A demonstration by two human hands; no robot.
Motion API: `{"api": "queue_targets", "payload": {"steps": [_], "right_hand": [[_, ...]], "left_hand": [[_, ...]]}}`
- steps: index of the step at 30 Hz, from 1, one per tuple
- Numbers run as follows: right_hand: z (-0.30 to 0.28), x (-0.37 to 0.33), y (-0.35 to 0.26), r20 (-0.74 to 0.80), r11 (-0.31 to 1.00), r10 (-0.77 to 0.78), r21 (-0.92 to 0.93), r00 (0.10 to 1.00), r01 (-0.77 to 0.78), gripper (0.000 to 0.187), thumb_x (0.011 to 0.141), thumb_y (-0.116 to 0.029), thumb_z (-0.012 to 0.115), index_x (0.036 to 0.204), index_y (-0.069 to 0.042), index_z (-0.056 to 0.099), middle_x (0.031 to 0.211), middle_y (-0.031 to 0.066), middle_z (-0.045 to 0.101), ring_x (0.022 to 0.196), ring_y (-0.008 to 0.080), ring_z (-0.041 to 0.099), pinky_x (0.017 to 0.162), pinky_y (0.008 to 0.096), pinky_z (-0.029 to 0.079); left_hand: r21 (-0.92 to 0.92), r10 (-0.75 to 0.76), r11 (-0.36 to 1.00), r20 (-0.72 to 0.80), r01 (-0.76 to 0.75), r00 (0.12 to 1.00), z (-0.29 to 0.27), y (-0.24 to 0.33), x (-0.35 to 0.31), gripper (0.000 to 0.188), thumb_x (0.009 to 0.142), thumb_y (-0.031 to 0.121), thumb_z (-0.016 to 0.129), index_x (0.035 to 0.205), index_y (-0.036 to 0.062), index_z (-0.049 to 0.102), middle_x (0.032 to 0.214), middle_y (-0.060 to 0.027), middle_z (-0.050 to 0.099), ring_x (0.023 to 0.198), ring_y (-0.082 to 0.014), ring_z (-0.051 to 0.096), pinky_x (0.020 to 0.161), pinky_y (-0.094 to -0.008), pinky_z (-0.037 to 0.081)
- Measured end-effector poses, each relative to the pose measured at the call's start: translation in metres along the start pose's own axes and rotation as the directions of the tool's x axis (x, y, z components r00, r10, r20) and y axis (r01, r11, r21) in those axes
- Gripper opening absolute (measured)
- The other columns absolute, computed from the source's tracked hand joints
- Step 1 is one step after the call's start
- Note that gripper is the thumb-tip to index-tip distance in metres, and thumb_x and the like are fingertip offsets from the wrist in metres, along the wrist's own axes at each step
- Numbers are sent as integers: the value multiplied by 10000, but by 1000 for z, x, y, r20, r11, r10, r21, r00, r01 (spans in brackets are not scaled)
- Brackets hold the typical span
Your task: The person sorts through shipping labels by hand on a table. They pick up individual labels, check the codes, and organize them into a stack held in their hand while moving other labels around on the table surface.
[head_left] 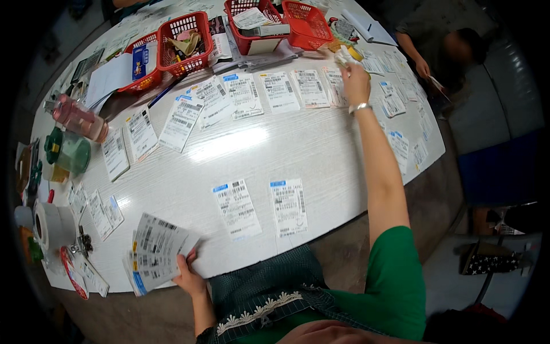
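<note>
My left hand (189, 276) is closed on a fanned stack of shipping labels (159, 247) at the table's near left edge. Far off to the right, my outstretched right hand (357, 85) has its fingers together beside a crumpled white item (345, 55) and a yellow ring (353, 53), perhaps a tape roll. Whether the fingers grip anything is too small to make out. Just left of this hand lies a label pile (311, 88), part of a curved row. Two single labels, one left (236, 208) and one right (289, 207), lie flat near the front edge.
Red plastic baskets (183, 43) stand along the back. At the left are a pink bottle (80, 118), a green-lidded jar (71, 150) and a white roll (54, 226). More label piles (392, 102) lie at the right, near another person's hand (423, 69).
</note>
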State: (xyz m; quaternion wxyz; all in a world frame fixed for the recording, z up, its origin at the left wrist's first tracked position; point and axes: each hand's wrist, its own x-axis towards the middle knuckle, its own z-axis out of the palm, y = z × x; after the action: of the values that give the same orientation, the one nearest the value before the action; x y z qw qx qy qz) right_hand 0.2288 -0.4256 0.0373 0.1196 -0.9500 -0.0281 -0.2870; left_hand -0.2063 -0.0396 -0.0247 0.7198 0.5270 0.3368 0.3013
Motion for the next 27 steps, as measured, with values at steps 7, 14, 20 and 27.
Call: {"api": "queue_targets", "payload": {"steps": [7,14,20,27], "right_hand": [[50,74,14,98,948,-20,-314,995,50,291,731,-221,659,963,-76,562,1008,119,561,829,311,601,645,411,495],[58,98,30,162,964,20,-264,987,23,174,721,-234,654,771,-70,624,793,116,625,748,298,602,651,398,473],[55,105,42,180,977,-12,-206,984,50,158,732,-248,652,782,-99,668,770,123,638,736,304,611,665,383,490],[33,94,33,158,990,2,-142,987,21,198,779,-275,608,841,-105,687,774,128,641,711,302,613,642,380,483]], "left_hand": [[113,-32,993,-64,39,997,-6,-6,-1,296,868,27,471,1117,-109,387,964,-209,559,709,-214,608,633,-287,532],[158,11,987,-66,-1,998,-6,-8,-1,318,861,-9,422,1152,-112,347,968,-229,554,696,-227,588,627,-302,509],[160,20,987,-20,-17,1000,-8,-9,1,284,870,25,426,1116,-111,386,920,-206,571,687,-203,583,647,-300,501],[144,-3,990,-3,3,1000,-5,-3,0,251,888,78,476,1055,-106,444,903,-167,581,698,-174,586,680,-289,499]]}}
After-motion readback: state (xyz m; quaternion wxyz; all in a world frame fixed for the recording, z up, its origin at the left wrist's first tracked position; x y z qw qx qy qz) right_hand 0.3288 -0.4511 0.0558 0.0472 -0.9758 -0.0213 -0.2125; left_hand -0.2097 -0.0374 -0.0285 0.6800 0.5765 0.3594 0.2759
